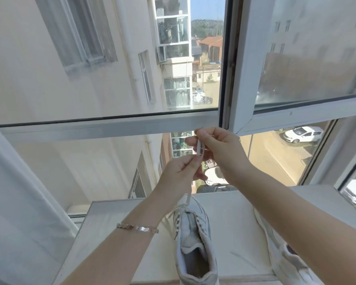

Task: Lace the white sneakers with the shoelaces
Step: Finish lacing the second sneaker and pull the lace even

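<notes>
head view: the left hand [180, 171] and right hand [220, 149] are raised before the window, each pinching the white shoelace [199, 148] with curled fingers, right above left. the lace runs down to a white sneaker [193, 239] on the sill [121, 214]; a second sneaker [282, 254] lies to its right

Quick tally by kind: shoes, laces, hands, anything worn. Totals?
Sneakers: 2, the middle sneaker and the right sneaker, which is partly hidden by the forearm
Laces: 1 in view, the shoelace
Hands: 2, the left hand and the right hand, both pinching it
Worn: 1, the bracelet
Total: 6
</notes>
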`<state>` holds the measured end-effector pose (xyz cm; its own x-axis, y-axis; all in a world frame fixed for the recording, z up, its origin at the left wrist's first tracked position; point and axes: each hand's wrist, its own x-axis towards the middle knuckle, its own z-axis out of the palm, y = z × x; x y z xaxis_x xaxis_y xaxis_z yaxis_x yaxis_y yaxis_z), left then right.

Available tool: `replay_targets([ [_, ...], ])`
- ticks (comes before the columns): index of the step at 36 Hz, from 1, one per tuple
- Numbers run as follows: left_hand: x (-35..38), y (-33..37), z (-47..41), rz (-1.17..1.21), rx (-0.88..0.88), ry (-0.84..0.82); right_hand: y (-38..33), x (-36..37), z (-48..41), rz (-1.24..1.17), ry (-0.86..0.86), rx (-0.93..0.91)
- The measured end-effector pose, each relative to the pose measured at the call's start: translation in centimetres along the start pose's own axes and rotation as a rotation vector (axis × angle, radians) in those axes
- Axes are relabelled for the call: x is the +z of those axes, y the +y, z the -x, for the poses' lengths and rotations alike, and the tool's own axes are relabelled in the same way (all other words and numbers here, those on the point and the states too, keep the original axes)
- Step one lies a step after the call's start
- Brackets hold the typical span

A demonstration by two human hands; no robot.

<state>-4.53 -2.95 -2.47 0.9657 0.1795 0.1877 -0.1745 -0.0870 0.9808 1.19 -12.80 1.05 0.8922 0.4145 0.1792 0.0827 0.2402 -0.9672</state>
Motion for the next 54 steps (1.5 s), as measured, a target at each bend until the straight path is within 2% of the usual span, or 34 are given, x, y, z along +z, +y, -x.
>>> replay_targets([
  [3,0.5,0.3,-0.4,-0.051,0.028,0.022,0.0,0.2,0.2,0.055,0.005,-0.004],
  [9,0.8,0.9,-0.9,0.005,0.079,0.128,-0.2,0.5,0.5,0.055,0.028,-0.061],
  [13,0.6,0.1,-0.4,-0.094,0.114,0.098,-0.3,0.1,0.2,0.063,0.036,-0.068],
  [18,-0.3,-2.8,1.3,-0.192,0.039,0.052,-0.3,-0.4,-0.4,0.039,0.004,-0.080],
  [22,-1.1,-5.8,2.3,-0.250,-0.109,0.048,0.2,-0.9,-1.2,-0.020,0.075,-0.050],
  [25,-1.2,-6.4,2.6,-0.273,-0.145,0.072,2.1,-1.6,-1.9,-0.042,0.180,0.079],
  [27,-1.0,-6.5,2.5,-0.284,-0.171,0.105,4.0,-2.0,-2.2,0.132,0.243,0.232],
  [29,-0.9,-6.4,2.2,-0.286,-0.202,0.142,5.6,-2.2,-1.6,0.340,0.195,0.510],
  [31,-0.9,-6.3,1.9,-0.284,-0.209,0.171,7.0,-2.1,-0.5,0.321,0.120,0.725],
  [32,-0.9,-6.3,1.7,-0.276,-0.205,0.182,7.7,-2.0,0.2,0.285,0.114,0.750],
  [35,-0.9,-6.4,1.3,-0.251,-0.210,0.211,9.1,-1.9,2.3,0.269,0.120,0.691],
  [39,-1.0,-5.8,0.7,-0.215,-0.225,0.192,9.2,-1.5,3.8,0.357,0.033,0.436],
  [43,-0.9,-5.1,0.6,-0.168,-0.213,0.174,9.6,-1.2,3.4,0.271,-0.032,0.289],
  [54,-1.7,-5.4,1.0,-0.034,-0.290,0.202,10.1,-0.1,2.7,0.233,-0.066,0.306],
])
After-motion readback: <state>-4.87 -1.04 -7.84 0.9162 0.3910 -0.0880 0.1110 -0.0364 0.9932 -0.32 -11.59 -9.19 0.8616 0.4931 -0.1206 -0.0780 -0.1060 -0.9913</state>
